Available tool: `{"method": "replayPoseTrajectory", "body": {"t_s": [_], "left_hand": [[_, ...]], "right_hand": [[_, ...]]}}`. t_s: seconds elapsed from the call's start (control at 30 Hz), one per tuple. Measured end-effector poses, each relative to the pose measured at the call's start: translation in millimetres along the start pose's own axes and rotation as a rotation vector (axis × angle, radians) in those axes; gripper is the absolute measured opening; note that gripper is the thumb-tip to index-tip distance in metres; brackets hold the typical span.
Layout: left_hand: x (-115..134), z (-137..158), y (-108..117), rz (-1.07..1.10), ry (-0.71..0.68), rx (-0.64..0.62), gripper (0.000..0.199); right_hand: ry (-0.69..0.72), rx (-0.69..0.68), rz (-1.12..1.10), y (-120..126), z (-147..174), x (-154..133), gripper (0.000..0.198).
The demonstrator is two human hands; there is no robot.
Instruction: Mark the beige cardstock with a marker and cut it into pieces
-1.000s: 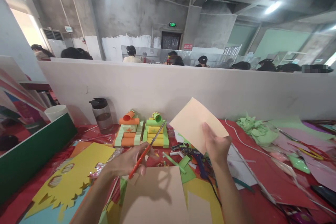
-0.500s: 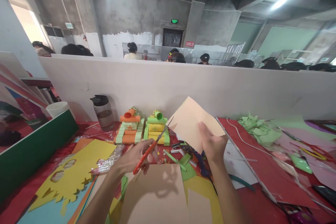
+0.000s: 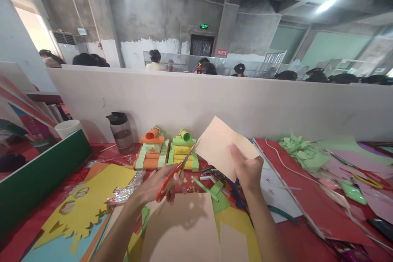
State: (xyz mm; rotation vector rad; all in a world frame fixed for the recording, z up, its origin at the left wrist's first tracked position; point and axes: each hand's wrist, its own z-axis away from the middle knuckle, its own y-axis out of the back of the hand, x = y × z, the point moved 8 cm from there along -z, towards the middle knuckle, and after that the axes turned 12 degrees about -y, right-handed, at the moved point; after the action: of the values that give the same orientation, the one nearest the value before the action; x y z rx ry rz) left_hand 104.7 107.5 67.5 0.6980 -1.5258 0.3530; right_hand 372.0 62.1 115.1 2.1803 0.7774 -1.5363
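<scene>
Peach sheet [image 3: 217, 141] above green paper scraps [image 3: 222, 202]

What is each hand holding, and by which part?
Left hand: orange-handled metal scissors, by the handles. Right hand: peach paper sheet, near its lower right edge.

Grey concrete wall [image 3: 147, 12], lower part roughly white-painted; dark door [image 3: 201, 45], green exit sign [image 3: 204, 26] lit above; tube light [image 3: 327, 5] upper right, bright opening [image 3: 32, 24] far left; low white partition [image 3: 184, 98] behind red-topped table [image 3: 294, 237].
</scene>
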Motion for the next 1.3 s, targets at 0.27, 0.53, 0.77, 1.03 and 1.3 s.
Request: {"method": "replayPoseTrajectory", "body": {"t_s": [0.27,0.53,0.77,1.03,1.3], "left_hand": [[-4,1,1,0.002,-0.030,-0.008,0.052],[-3,1,-3,0.029,-0.033,0.007,0.039],[-4,1,-2,-0.005,-0.022,0.022,0.042],[-6,2,-1,-0.014,-0.019,0.018,0.044],[-8,1,-2,-0.002,-0.037,0.018,0.044]], "right_hand": [[0.040,-0.014,0.005,-1,2,-4,0.026],[0.040,-0.007,0.018,-2,2,-4,0.024],[-0.030,0.000,-0.062,0,1,2,0.030],[-0.019,0.000,-0.104,0,0,2,0.033],[-0.032,-0.002,-0.128,1,-2,5,0.038]]}}
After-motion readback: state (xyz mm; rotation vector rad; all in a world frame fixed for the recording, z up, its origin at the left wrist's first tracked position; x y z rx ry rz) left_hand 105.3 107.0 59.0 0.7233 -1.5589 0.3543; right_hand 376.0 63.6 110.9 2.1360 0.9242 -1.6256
